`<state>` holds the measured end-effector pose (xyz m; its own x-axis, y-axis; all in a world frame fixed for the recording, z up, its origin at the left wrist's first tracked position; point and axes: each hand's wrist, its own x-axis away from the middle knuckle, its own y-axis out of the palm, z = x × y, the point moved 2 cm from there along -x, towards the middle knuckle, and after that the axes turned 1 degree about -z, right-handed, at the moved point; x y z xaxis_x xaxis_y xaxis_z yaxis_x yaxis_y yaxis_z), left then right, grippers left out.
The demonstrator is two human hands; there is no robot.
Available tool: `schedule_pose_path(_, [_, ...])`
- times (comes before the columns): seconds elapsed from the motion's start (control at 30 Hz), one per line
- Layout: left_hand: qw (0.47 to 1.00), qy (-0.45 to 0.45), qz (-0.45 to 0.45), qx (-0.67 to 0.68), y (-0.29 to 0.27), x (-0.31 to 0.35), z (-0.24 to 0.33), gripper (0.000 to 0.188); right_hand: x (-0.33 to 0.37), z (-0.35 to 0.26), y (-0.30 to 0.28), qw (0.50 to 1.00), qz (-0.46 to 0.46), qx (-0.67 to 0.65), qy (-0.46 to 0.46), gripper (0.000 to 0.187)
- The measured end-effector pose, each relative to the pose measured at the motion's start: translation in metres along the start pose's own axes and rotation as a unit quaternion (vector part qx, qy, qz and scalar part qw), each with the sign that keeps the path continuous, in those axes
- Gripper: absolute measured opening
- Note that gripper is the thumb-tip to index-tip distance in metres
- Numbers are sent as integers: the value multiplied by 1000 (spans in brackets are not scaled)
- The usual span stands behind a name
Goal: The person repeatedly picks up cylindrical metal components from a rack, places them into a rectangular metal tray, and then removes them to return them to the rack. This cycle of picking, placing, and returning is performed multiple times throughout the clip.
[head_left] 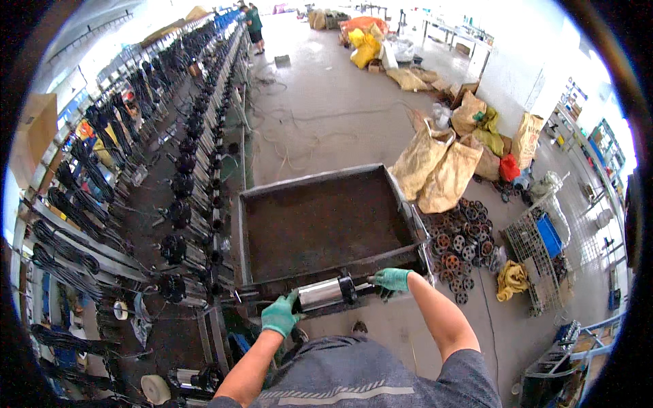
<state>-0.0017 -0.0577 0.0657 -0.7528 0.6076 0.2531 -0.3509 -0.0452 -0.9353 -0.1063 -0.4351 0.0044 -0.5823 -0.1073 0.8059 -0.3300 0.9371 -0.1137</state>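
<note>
A silver motor-like cylinder (318, 294) with a black collar (347, 288) lies sideways in front of me, along the near edge of a grey metal tray (243, 234). My left hand (280, 315), in a green glove, is closed on the cylinder's left end. My right hand (392, 280), gloved the same way, is closed just past the collar, at the right end. A thin dark piece runs between the collar and the right hand's fingers; what exactly those fingers hold is too small to make out.
On the left, a long rack (197, 146) carries rows of similar motors and hanging black cable coils (64, 265). Beyond the tray's right side are a pile of round wheel-like parts (462, 238), tan sacks (449, 173) and a wire cage (534, 255). People (254, 30) stand far off.
</note>
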Motion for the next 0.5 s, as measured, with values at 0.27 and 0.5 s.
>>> schedule_pose_path(0.27, [997,-14,-69,-2,1,-15,2,88,-24,31,1,979,-4,163,-120,17])
schedule_pose_path(0.5, [994,-43,-96,-2,-2,-9,-2,89,4,5,29,822,263,484,-144,27])
